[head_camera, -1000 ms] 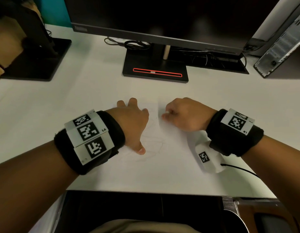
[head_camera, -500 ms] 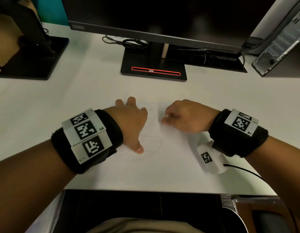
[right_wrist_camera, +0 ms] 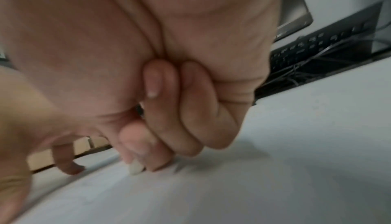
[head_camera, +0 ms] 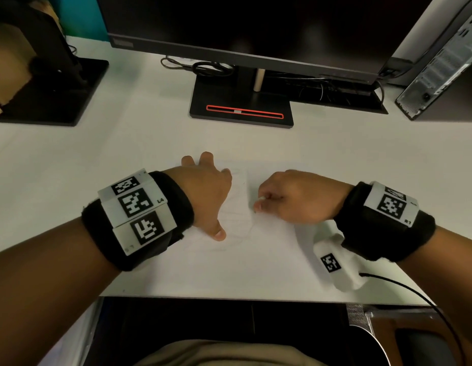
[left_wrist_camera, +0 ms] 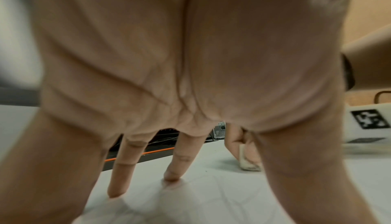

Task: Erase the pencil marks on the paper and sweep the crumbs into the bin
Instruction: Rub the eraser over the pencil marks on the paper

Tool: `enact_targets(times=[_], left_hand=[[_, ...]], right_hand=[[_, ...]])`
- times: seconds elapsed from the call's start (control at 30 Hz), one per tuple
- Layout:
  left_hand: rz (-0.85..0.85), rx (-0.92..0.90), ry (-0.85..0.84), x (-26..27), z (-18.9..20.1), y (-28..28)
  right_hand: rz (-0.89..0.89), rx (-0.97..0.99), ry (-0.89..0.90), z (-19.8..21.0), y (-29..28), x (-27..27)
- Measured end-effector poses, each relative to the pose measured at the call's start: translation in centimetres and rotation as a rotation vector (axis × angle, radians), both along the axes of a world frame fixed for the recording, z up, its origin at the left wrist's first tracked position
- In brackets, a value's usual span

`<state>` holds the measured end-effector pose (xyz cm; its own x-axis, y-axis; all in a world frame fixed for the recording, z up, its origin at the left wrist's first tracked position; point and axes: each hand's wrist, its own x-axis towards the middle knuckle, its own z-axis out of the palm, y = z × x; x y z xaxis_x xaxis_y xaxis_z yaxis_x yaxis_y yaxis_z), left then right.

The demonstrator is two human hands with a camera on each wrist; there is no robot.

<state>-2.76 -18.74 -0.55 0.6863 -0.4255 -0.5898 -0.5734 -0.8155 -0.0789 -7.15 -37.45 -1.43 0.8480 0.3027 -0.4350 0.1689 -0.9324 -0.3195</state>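
A white sheet of paper with faint pencil marks lies on the white desk near its front edge. My left hand presses on the sheet's left part with its fingers spread and straight. My right hand is curled and pinches a small white eraser, whose tip touches the paper just right of the left hand. No bin or crumbs show clearly.
A monitor on a black stand sits behind the paper, with cables beside it. A second black stand is at far left and a computer case at far right. A chair armrest lies below the desk edge.
My right hand has shifted slightly nearer along the paper with the eraser. The left hand stays pressed in the same place.
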Motion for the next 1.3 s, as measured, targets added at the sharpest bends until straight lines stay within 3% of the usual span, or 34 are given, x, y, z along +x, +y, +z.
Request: enact_targets(times=[0.37,0.47,0.6,0.73,0.87,1.0,1.13,1.3], left_hand=[[-0.005,0.006,0.0,-0.1,0.1,0.0],[-0.007,0.006,0.0,-0.1,0.0,0.0],[-0.018,0.018,-0.01,-0.1,0.0,-0.1],[-0.012,0.013,-0.011,-0.1,0.0,-0.1],[-0.004,0.01,-0.008,0.0,-0.1,-0.1],[0.0,0.0,-0.006,0.0,-0.1,-0.1],[-0.006,0.006,-0.015,0.0,-0.2,-0.1],[-0.004,0.007,-0.007,0.0,-0.2,-0.1]], right_hand=[[0.026,0.042,-0.057,-0.4,-0.1,-1.6],[0.074,0.056,0.0,-0.6,0.3,-2.4],[-0.001,0.063,-0.06,-0.6,-0.3,-2.0],[0.106,0.073,0.025,-0.5,0.8,-2.8],[0.023,0.055,-0.039,-0.4,0.2,-1.8],[0.145,0.069,0.038,-0.4,1.5,-3.1],[0.032,0.057,-0.049,-0.3,0.0,-1.6],[0.182,0.076,0.024,-0.3,1.7,-3.0]])
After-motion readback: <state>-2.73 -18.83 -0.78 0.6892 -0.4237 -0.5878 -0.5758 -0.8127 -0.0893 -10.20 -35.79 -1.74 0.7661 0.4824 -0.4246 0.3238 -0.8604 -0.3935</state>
